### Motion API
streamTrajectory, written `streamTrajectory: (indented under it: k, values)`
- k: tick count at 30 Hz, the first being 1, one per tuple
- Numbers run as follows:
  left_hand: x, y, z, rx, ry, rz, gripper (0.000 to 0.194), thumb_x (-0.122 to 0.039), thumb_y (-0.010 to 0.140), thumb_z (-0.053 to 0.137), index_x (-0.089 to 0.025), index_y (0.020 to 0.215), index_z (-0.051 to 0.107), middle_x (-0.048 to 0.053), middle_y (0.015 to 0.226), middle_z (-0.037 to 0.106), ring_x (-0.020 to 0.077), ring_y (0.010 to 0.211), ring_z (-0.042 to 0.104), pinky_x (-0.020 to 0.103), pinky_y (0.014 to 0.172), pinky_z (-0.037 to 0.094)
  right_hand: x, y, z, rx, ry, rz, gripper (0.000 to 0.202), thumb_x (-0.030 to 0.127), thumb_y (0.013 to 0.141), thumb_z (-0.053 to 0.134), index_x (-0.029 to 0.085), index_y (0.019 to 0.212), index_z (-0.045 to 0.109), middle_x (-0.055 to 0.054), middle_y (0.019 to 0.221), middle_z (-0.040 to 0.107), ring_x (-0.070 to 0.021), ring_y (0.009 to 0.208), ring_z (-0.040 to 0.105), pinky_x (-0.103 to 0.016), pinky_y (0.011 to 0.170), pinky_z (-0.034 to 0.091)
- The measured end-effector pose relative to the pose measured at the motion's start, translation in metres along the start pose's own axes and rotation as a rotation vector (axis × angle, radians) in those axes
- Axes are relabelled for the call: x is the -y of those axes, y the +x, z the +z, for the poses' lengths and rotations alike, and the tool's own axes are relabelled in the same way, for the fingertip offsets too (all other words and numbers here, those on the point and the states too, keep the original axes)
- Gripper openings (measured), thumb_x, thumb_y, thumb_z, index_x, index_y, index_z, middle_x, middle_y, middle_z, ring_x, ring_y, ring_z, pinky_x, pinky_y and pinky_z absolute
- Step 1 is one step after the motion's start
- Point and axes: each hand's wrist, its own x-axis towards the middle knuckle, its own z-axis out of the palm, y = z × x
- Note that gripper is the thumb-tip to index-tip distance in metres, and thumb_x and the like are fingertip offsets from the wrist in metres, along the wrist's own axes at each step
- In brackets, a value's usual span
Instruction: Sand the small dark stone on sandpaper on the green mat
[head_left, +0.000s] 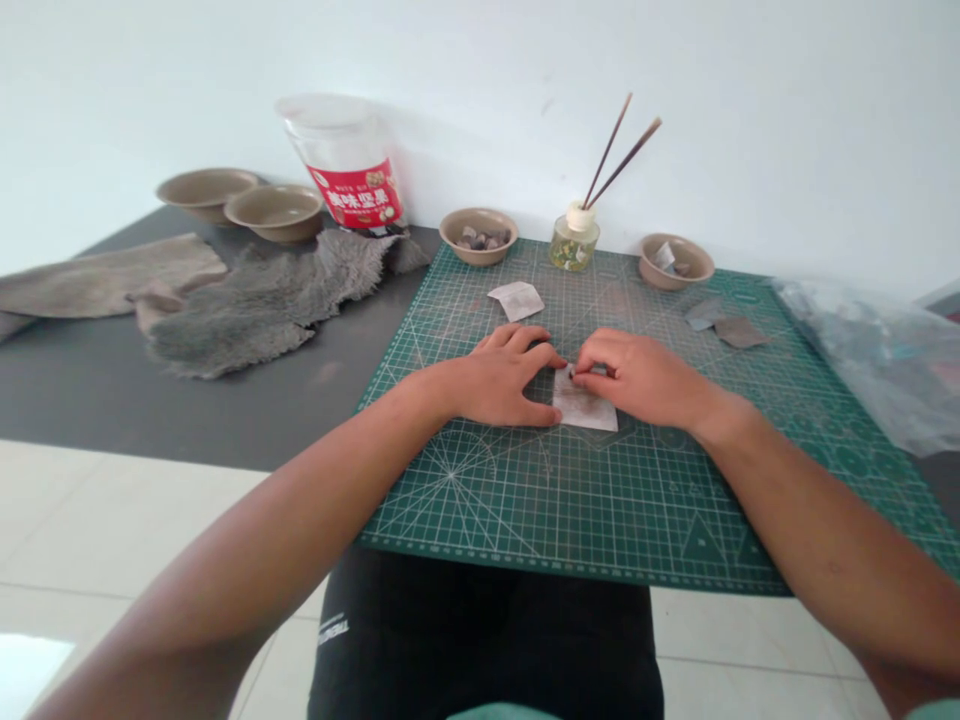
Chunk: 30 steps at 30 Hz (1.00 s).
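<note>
Head view: the green cutting mat (480,510) served as reference. Near its middle lay a smudged pale square sheet (592,412), flat on the grid. The left hand (511,382) rested on the mat with fingers spread, thumb and index wide apart, their tips at the sheet's left edge. The right hand (637,378) had thumb and index drawn narrow, pinching a small dark piece (571,373) at the sheet's upper part; its shape was mostly hidden. Farther back on the mat lay a creased white sheet (519,300). At the mat's far edge stood a bowl of small chunks (478,257), a reed diffuser (574,248) and a second brown bowl (679,282). Left of the mat: a ragged grey cloth (247,310) and a red-labelled nut tub (352,185).
</note>
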Motion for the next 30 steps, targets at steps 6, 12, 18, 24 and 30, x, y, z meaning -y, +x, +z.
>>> streamTrajectory:
  k: [6, 12, 18, 24, 30]
  values:
    - [0.0004, 0.0, 0.0006, 0.002, -0.001, 0.019, 0.077, -0.069, 0.081, 0.057, -0.027, 0.144, 0.044, 0.011, 0.158, 0.027, 0.0354, 0.148, 0.015, 0.051, 0.119, 0.019, 0.0014, -0.0024, -0.0011, 0.165, 0.095, -0.056, 0.011, 0.028, 0.091, 0.061, 0.021, 0.084, 0.064, -0.001, 0.09, 0.064, -0.0154, 0.078, 0.059, -0.029, 0.071, 0.041]
    - [0.0001, 0.0003, 0.0008, -0.006, 0.005, 0.006, 0.076, -0.069, 0.082, 0.056, -0.027, 0.144, 0.044, 0.01, 0.158, 0.026, 0.035, 0.149, 0.013, 0.051, 0.12, 0.018, -0.0059, -0.002, -0.0058, 0.077, -0.005, 0.047, 0.011, 0.03, 0.09, 0.063, 0.021, 0.084, 0.065, -0.002, 0.088, 0.062, -0.018, 0.08, 0.059, -0.03, 0.071, 0.041]
    - [0.0002, -0.0005, -0.0007, 0.004, 0.001, 0.016, 0.076, -0.069, 0.082, 0.057, -0.027, 0.144, 0.044, 0.011, 0.158, 0.026, 0.0347, 0.149, 0.014, 0.051, 0.12, 0.018, 0.0011, -0.0028, 0.0015, 0.074, 0.096, -0.082, 0.01, 0.025, 0.092, 0.06, 0.021, 0.084, 0.065, -0.003, 0.092, 0.063, -0.0174, 0.085, 0.06, -0.03, 0.076, 0.042]
    - [0.0002, -0.0002, -0.0007, 0.008, 0.002, 0.011, 0.076, -0.069, 0.082, 0.056, -0.028, 0.144, 0.043, 0.011, 0.159, 0.025, 0.0342, 0.149, 0.013, 0.051, 0.12, 0.019, -0.004, -0.0035, -0.0021, 0.137, 0.072, -0.01, 0.011, 0.03, 0.09, 0.063, 0.022, 0.083, 0.066, -0.002, 0.088, 0.063, -0.0168, 0.077, 0.059, -0.03, 0.07, 0.042]
    - [0.0006, 0.0001, -0.0002, 0.007, 0.011, 0.01, 0.076, -0.069, 0.082, 0.057, -0.028, 0.144, 0.043, 0.01, 0.159, 0.025, 0.0349, 0.149, 0.014, 0.051, 0.119, 0.018, 0.0001, -0.0002, 0.0019, 0.014, 0.047, -0.007, 0.009, 0.027, 0.09, 0.062, 0.021, 0.085, 0.066, -0.003, 0.091, 0.064, -0.019, 0.086, 0.06, -0.032, 0.076, 0.042]
